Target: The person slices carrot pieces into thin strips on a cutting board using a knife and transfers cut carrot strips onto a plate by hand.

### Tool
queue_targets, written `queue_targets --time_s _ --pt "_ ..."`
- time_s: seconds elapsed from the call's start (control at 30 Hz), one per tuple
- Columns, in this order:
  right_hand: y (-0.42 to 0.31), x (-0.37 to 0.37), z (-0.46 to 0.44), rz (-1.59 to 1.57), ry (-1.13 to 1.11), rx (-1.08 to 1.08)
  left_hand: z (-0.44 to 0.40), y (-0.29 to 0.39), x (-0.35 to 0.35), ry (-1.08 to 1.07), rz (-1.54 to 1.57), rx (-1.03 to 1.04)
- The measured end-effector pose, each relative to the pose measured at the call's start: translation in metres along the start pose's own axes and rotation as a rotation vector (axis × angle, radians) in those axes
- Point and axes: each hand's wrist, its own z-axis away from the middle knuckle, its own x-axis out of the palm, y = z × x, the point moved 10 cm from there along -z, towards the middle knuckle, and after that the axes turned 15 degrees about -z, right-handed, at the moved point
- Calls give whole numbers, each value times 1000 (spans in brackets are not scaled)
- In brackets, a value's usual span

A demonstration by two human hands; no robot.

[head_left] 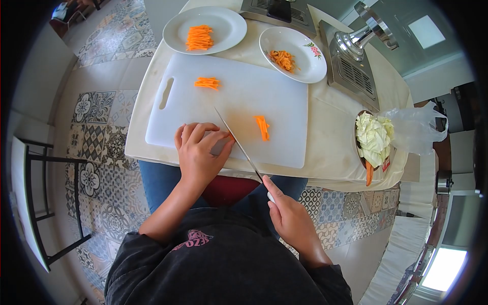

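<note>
A white cutting board (pixel 178 119) lies in front of me. My left hand (pixel 201 152) is bent over its lower edge, fingertips pressed on a small orange piece (pixel 231 134), mostly hidden under the fingers. My right hand (pixel 288 213) grips the white handle of a knife (pixel 241 148), index finger along the spine. The blade slants up and left across the board beside my left fingertips. One pile of carrot strips (pixel 207 83) rests at the upper left of the board, and another small bundle (pixel 262 128) lies right of the blade.
Beyond the board stand a plate (pixel 229 30) with carrot strips and a flowered bowl (pixel 307 68) with orange peelings. Metal appliances (pixel 351 71) are at the back right. A bowl of cut cabbage (pixel 373 134) and a plastic bag (pixel 414 127) are at the right.
</note>
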Motion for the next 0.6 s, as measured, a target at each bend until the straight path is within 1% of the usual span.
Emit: queue_targets --time_s 0.3,0.6 --pt "-1 8 2 64 -24 19 -1 1 2 -21 -12 -33" --pt "-5 7 -7 17 -91 72 -2 4 -1 -6 -39 -21"
